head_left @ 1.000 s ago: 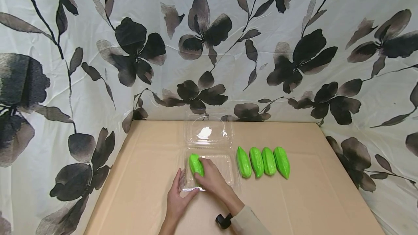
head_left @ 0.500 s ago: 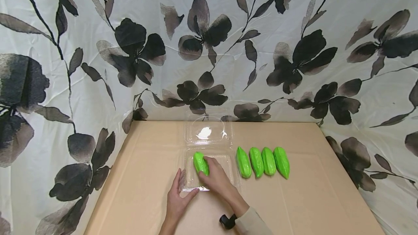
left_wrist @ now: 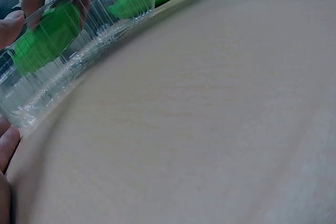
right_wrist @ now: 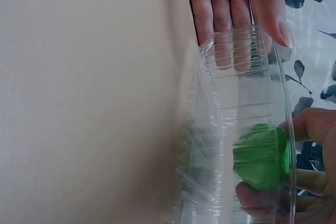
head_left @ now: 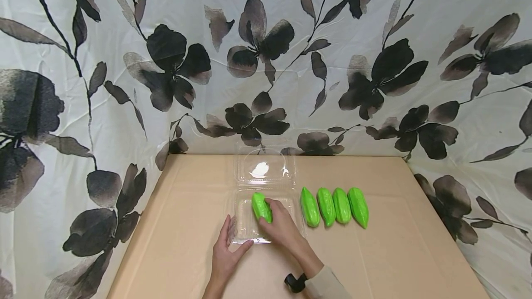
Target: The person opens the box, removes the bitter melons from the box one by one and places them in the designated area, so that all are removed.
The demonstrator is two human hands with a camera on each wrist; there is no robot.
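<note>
A clear plastic clamshell container (head_left: 244, 234) lies unfolded, its lid (head_left: 266, 174) at the back. Inside the tray, my right hand (head_left: 286, 229) pinches a glossy green cucumber-shaped toy vegetable (head_left: 260, 207) between thumb and fingers. In the right wrist view, that green vegetable (right_wrist: 261, 156) shows through the ribbed wall (right_wrist: 252, 98). My left hand (head_left: 224, 255) steadies the tray at its left front corner. Its fingers lie straight against the left side and the thumb reaches along the front edge. The left wrist view shows only part of this hand.
Several more green vegetables (head_left: 342, 205) of the same kind lie in a row right of the container. The tan tabletop (head_left: 386, 253) ends at the back against a white cloth (head_left: 316, 119) with dark flowers. A black band (head_left: 295, 283) sits on my right wrist.
My right hand has shifted the green vegetable to the right inside the tray, away from the left wall. The left hand, the container and the row have stayed in place.
</note>
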